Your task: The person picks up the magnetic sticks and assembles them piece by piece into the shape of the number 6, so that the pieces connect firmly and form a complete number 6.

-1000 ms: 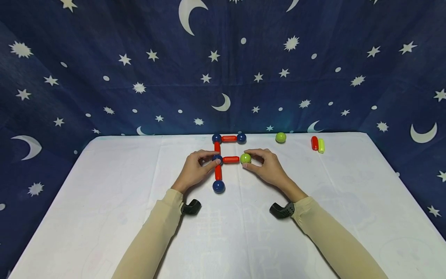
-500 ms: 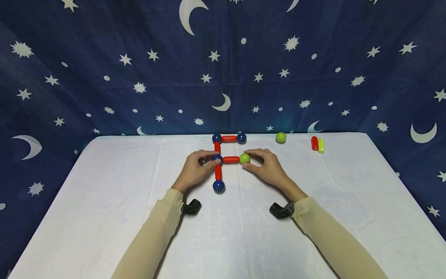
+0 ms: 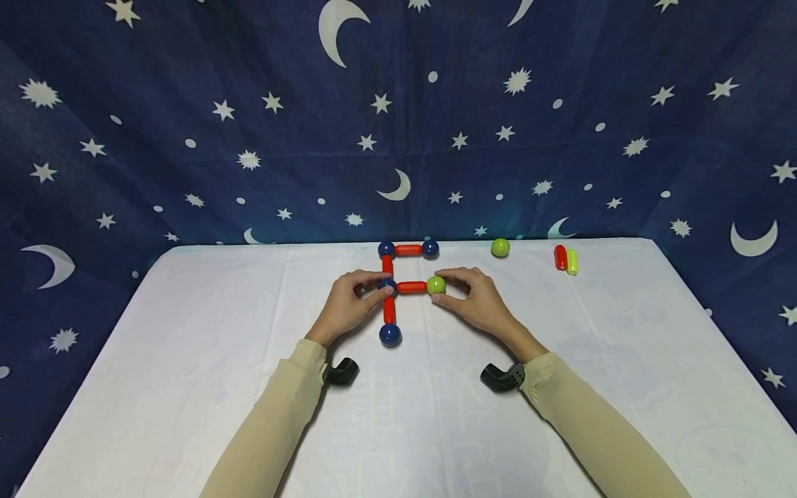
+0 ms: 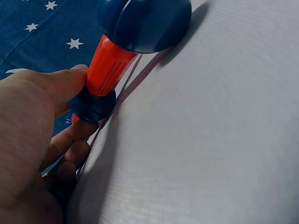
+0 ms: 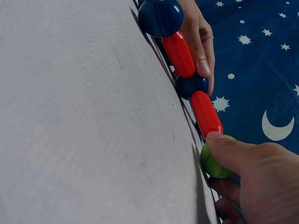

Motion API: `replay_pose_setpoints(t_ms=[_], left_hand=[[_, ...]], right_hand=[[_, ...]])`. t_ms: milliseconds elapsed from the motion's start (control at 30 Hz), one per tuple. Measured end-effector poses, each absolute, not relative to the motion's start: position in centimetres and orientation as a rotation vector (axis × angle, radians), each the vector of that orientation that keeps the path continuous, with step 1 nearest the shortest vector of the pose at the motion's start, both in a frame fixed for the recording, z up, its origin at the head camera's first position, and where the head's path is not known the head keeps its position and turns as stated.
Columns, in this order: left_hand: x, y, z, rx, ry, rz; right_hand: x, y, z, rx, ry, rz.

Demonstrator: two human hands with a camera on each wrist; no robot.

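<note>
A flat figure of red rods and blue balls, shaped like an F, lies on the white table. My left hand (image 3: 353,299) pinches its middle blue ball (image 4: 96,106) between thumb and fingers. From that ball a red rod (image 3: 411,288) runs right to a green ball (image 3: 436,285), which my right hand (image 3: 476,301) holds by thumb and fingertips. In the right wrist view the rod's end meets the green ball (image 5: 216,161) under the thumb. Another blue ball (image 3: 390,335) ends the figure at the near side; two more, a corner ball (image 3: 387,250) and an end ball (image 3: 430,250), form its far side.
A second green ball (image 3: 500,247) sits near the table's back edge. Further right, a red rod (image 3: 561,258) and a yellow-green rod (image 3: 572,262) lie side by side. A dark blue cloth (image 3: 280,138) with moons and stars hangs behind the white table (image 3: 187,332).
My right hand has brought the green ball slightly left, closing the small gap to the red rod's end. The left hand stays on the middle blue ball.
</note>
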State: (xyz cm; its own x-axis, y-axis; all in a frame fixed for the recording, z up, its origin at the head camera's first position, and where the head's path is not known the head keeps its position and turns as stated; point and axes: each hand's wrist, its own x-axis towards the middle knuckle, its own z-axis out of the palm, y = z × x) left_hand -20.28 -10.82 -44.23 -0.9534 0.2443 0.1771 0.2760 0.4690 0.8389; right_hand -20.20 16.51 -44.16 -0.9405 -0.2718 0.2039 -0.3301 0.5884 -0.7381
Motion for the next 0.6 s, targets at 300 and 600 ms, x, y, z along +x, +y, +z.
replay_pose_setpoints(t_ms=[300, 600], left_hand=[[-20.25, -10.71, -44.19, -0.477, -2.666, -1.525], [-20.26, -10.83, -44.27, -0.469, -2.663, -1.537]], right_hand=[[-20.28, 16.63, -44.34, 0.534, -2.718, 1.286], [-20.22, 16.56, -44.22, 0.555, -2.702, 1.281]])
